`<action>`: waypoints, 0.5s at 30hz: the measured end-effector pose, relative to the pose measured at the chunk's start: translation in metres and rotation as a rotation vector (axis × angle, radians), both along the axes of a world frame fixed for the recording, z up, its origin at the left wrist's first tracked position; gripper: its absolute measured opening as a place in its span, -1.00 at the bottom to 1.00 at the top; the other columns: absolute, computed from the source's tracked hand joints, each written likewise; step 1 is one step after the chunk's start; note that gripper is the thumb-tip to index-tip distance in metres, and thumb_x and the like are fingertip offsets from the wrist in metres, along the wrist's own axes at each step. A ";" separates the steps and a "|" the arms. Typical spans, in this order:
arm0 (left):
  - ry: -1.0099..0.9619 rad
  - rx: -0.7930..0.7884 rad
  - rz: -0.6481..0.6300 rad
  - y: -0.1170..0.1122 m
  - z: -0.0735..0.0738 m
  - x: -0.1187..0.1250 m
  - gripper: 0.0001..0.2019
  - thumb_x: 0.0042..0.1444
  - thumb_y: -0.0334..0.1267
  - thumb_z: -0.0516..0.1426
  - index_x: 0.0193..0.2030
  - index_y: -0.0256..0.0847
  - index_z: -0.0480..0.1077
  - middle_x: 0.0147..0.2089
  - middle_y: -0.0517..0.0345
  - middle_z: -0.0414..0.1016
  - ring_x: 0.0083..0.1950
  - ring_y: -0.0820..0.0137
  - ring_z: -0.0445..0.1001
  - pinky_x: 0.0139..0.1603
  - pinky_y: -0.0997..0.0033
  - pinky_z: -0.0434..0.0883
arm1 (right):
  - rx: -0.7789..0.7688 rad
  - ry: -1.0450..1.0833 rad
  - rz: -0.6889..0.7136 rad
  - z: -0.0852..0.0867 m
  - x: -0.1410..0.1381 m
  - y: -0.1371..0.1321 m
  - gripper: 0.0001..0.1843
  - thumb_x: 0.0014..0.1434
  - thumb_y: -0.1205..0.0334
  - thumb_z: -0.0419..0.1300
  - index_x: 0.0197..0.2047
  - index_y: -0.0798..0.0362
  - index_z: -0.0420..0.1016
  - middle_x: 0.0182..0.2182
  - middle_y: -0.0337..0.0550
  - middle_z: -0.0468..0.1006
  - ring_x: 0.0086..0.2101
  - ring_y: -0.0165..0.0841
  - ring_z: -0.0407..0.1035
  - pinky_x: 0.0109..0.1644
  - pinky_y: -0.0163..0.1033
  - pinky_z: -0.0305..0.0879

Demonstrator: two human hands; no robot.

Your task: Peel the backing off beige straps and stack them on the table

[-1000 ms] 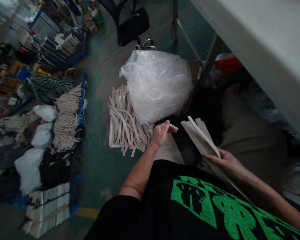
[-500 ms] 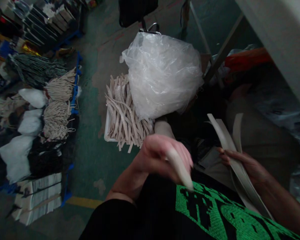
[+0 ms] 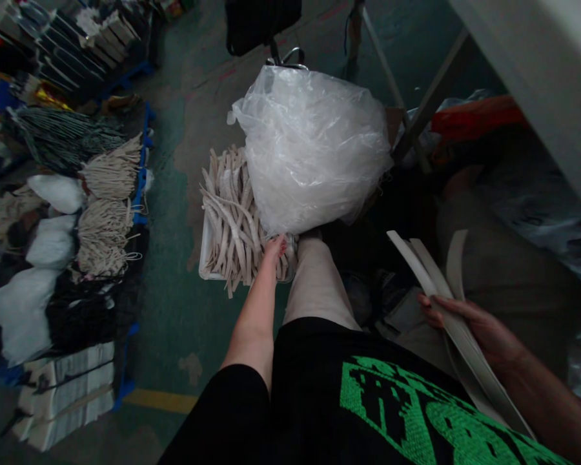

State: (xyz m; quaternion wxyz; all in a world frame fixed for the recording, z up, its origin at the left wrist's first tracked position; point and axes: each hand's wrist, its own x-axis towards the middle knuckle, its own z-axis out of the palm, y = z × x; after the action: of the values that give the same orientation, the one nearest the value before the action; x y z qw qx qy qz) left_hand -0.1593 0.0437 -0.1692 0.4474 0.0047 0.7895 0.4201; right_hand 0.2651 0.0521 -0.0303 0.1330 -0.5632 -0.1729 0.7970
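Half a second ago the left hand was up near the chest, blurred, with 1 pale strip in it. Now that arm is stretched down and forward, and the hand rests at the near edge of the heap of beige strips in the white tray on the floor. Its fingers point into the pile and touch it, but whether they have closed on anything cannot be told, and the strip it carried is lost among the others.

The right hand has hardly moved. It is clamped around a sheaf of strips, thumb on top, with the ends fanning up and away from the lap.

A big crumpled clear plastic bag sits just beyond the left hand. It overhangs the right side of the tray and hides that part of the heap, so the hand works at the bag's lower edge. The person's knee, in pale trousers, lies just beside the wrist on the right.

Well to the left, across bare green floor, blue pallets hold bundles of cream cord, dark cord, white sacks and — nearest the camera — 2 stacks of flat paper. A black chair stands behind the bag, and a white table crosses the upper right.
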 end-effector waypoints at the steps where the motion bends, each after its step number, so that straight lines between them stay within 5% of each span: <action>1: -0.018 -0.005 0.008 0.003 -0.003 -0.002 -0.65 0.08 0.01 0.30 -0.35 -0.24 0.36 -0.43 0.17 0.45 -0.45 0.51 0.40 -0.35 0.48 0.29 | -0.024 0.005 -0.009 0.000 0.000 0.000 -0.71 -0.12 0.06 0.46 -0.41 0.09 0.61 -0.55 -0.15 0.30 -0.55 -0.41 0.21 -0.51 -0.46 0.33; 7: -0.047 -0.017 0.028 0.010 -0.015 -0.016 -0.70 0.08 -0.09 0.31 -0.37 -0.23 0.33 -0.50 0.24 0.40 -0.45 0.53 0.39 -0.33 0.52 0.29 | -0.044 0.000 -0.014 0.003 -0.003 0.000 -0.71 -0.18 0.07 0.49 -0.45 0.09 0.62 -0.58 -0.14 0.32 -0.56 -0.41 0.23 -0.51 -0.49 0.34; 15: 0.077 -0.001 -0.049 -0.014 -0.016 -0.008 -0.71 0.02 -0.08 0.33 -0.37 -0.23 0.38 -0.50 0.21 0.40 -0.39 0.44 0.40 -0.34 0.48 0.31 | 0.093 -0.080 0.094 0.000 -0.004 0.002 -0.68 -0.13 0.00 0.43 -0.43 0.08 0.61 -0.57 -0.10 0.37 -0.56 -0.33 0.28 -0.49 -0.34 0.40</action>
State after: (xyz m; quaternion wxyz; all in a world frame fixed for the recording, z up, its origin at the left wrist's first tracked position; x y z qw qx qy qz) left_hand -0.1677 0.0302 -0.1856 0.4267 0.0402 0.8060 0.4083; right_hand 0.2608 0.0537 -0.0307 0.1145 -0.5792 -0.2409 0.7703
